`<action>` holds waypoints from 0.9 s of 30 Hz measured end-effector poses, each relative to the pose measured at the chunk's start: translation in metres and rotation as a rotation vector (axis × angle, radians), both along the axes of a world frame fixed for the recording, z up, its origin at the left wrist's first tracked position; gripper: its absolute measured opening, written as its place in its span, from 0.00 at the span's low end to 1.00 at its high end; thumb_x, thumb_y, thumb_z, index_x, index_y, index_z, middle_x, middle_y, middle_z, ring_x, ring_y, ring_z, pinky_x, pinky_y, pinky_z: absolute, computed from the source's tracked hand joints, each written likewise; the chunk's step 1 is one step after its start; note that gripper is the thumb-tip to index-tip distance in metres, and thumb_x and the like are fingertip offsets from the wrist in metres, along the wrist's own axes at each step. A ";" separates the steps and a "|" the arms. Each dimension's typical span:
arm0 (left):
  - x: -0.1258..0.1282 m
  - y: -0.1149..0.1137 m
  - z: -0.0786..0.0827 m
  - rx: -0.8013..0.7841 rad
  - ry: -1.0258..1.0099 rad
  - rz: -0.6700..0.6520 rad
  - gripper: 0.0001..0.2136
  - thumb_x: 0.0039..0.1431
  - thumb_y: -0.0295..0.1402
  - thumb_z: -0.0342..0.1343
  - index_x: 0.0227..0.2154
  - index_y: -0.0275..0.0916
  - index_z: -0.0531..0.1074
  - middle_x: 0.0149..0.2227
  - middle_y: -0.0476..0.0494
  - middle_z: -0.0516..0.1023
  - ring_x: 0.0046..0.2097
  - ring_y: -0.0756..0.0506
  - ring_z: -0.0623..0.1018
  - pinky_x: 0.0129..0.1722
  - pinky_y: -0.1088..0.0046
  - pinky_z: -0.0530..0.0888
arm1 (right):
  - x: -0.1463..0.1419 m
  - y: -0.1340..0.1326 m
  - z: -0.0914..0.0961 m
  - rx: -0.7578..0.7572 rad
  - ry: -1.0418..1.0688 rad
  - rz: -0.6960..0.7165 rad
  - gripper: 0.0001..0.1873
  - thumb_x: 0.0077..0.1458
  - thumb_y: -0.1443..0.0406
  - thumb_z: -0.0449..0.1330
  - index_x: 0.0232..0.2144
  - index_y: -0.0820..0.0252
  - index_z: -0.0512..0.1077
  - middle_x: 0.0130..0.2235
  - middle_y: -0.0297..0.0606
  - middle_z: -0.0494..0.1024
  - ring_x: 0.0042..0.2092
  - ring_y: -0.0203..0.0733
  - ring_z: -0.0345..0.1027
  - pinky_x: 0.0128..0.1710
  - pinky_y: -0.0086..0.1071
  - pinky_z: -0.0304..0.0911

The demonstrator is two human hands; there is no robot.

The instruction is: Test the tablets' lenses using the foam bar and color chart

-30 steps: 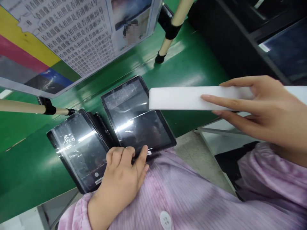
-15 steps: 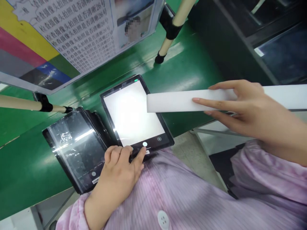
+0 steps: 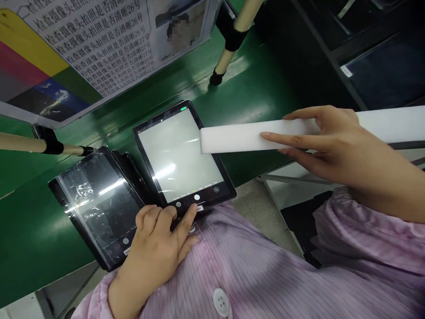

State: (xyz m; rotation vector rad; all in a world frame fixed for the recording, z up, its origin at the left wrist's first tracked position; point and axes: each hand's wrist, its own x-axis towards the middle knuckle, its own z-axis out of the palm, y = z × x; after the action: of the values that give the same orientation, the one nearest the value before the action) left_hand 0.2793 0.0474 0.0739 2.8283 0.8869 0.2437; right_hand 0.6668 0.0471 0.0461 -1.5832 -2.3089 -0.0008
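A black tablet (image 3: 181, 155) lies on the green table (image 3: 259, 88) with its screen lit pale white. My left hand (image 3: 159, 241) rests at its near edge, fingers curled, the index finger touching the lower bezel. My right hand (image 3: 332, 139) grips a long white foam slab (image 3: 239, 135) and holds it level above the tablet's right side. A stack of dark tablets (image 3: 96, 201) wrapped in shiny film sits to the left, touching the lit tablet.
A tilted test chart (image 3: 83, 48) with printed text and colour bars stands behind the tablets on tan rods (image 3: 232, 35) with black clamps. Dark shelving (image 3: 365, 48) fills the upper right. The table's near edge runs by my pink sleeves.
The tablet's screen went from dark to bright white, then dimmed to pale grey-white. My left index finger stayed at the lower bezel. The foam slab shifted slightly left.
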 end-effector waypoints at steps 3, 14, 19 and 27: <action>-0.017 -0.005 0.005 -0.008 -0.034 -0.006 0.16 0.68 0.32 0.52 0.54 0.37 0.75 0.41 0.39 0.63 0.42 0.40 0.64 0.51 0.54 0.63 | 0.001 -0.002 -0.003 -0.011 -0.003 -0.033 0.17 0.65 0.60 0.55 0.51 0.50 0.79 0.51 0.54 0.71 0.49 0.52 0.68 0.43 0.48 0.62; -0.064 -0.048 -0.002 0.083 0.002 0.294 0.14 0.65 0.29 0.56 0.51 0.38 0.77 0.40 0.41 0.62 0.43 0.40 0.65 0.49 0.55 0.62 | -0.019 -0.001 -0.064 0.169 0.056 -0.502 0.36 0.59 0.52 0.58 0.64 0.64 0.65 0.53 0.58 0.64 0.57 0.56 0.61 0.52 0.50 0.62; -0.076 -0.066 -0.008 0.136 0.016 0.456 0.13 0.64 0.31 0.56 0.50 0.39 0.79 0.41 0.39 0.63 0.44 0.40 0.65 0.47 0.57 0.62 | -0.045 0.005 -0.098 -0.195 -0.016 -0.709 0.31 0.63 0.51 0.54 0.63 0.56 0.67 0.60 0.60 0.61 0.62 0.66 0.57 0.54 0.61 0.57; -0.082 -0.069 -0.019 0.175 0.121 0.527 0.16 0.64 0.34 0.58 0.53 0.42 0.77 0.42 0.37 0.67 0.43 0.41 0.66 0.46 0.56 0.64 | -0.105 -0.014 -0.073 -0.352 0.993 -0.431 0.42 0.57 0.54 0.61 0.70 0.53 0.56 0.65 0.49 0.63 0.63 0.48 0.65 0.64 0.47 0.60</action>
State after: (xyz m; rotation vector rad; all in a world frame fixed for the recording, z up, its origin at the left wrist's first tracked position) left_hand 0.1975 -0.0217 0.0550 2.7237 1.7082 0.2237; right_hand 0.5615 0.0334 -0.0267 -1.6545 -1.2232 0.9030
